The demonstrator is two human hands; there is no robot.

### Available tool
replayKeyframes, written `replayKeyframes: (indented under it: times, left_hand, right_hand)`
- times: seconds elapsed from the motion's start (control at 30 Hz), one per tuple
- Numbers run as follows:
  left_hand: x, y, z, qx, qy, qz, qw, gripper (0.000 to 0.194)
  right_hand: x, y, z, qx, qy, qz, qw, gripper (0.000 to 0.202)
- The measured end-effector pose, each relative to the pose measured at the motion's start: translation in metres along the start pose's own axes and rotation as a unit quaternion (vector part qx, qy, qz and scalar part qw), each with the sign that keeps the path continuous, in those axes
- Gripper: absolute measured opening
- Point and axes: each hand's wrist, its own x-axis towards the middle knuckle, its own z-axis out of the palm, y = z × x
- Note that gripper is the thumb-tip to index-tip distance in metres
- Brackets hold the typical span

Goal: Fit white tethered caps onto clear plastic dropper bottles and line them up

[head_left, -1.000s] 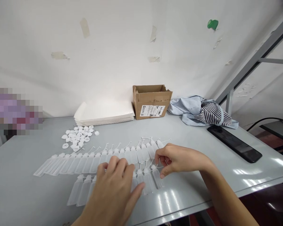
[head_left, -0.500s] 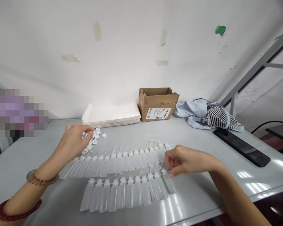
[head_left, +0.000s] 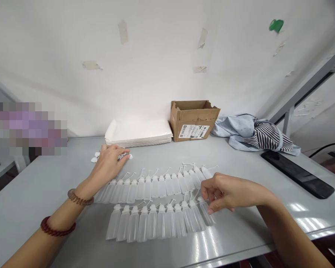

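My left hand lies palm down over a small heap of white caps, its thumb and forefinger apart; caps show on both sides, the rest are hidden beneath it. Two rows of translucent plastic bottles with thin white tails at their necks lie on the grey table: a back row and a front row. My right hand hovers by the rightmost bottle of the front row. Its fingers are loosely curled, with the thumb apart and nothing visible between them.
A stack of white sheets or envelopes lies against the wall, beside an open cardboard box. Bundled light-blue and striped cloth and a black phone-like slab are at the right. A pixelated purple patch is at far left.
My left hand has shifted right and spread over the caps, covering more of them. My right hand stays by the same bottle. The whole view has shifted slightly.
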Motion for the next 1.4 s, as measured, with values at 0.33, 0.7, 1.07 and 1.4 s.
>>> replayKeyframes:
  times: [0.33, 0.7, 1.07, 1.4]
  left_hand:
    - [0.004, -0.003, 0.009, 0.024, -0.030, 0.009, 0.999, 0.040]
    - [0.003, 0.005, 0.012, 0.055, -0.022, -0.022, 0.998, 0.036]
    - [-0.012, 0.054, -0.004, 0.036, -0.020, 0.012, 0.999, 0.034]
    - [-0.029, 0.115, -0.014, -0.080, -0.001, 0.097, 0.992, 0.027]
  right_hand:
    - [-0.002, -0.009, 0.004, -0.098, 0.031, -0.005, 0.995, 0.049]
    - [-0.004, -0.010, 0.023, -0.142, 0.053, 0.024, 0.988, 0.052]
    - [-0.008, -0.007, 0.030, -0.184, 0.070, 0.030, 0.980, 0.051]
    - [-0.007, -0.008, 0.031, -0.233, 0.061, -0.009, 0.970, 0.047]
